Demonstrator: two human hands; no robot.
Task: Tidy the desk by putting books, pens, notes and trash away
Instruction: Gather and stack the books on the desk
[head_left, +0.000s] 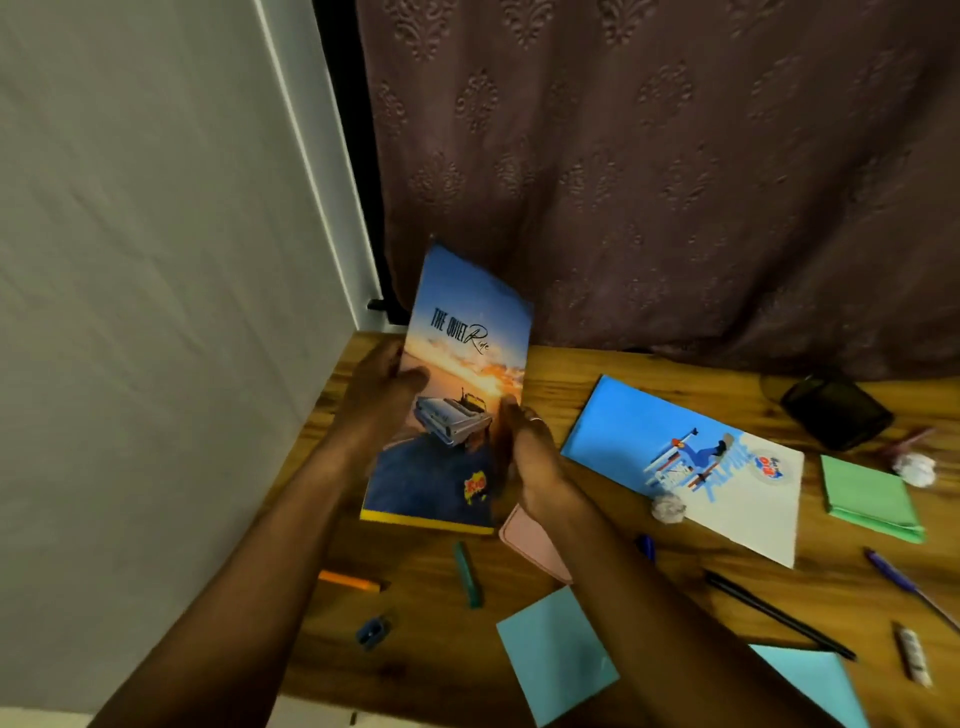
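Note:
I hold a notebook (462, 364) with a sunset and car cover upright over the desk's far left corner. My left hand (382, 387) grips its left edge, thumb on the cover. My right hand (524, 447) grips its right edge. A second notebook (691, 467), blue and white, lies flat to the right. Two crumpled paper balls (669, 506) (914, 467) lie near it. Green notes (867, 499), blue notes (556, 654) (810, 680) and a pink pad (535, 545) lie on the wood. Pens are scattered: green (467, 574), orange (350, 581), black (779, 616), purple (909, 584).
A dark pouch (836, 413) sits at the back right. A small blue sharpener (373, 631) and a small white tube (913, 652) lie near the front. A brown curtain (675, 182) hangs behind the wooden desk (561, 384); a white wall (156, 312) borders the left.

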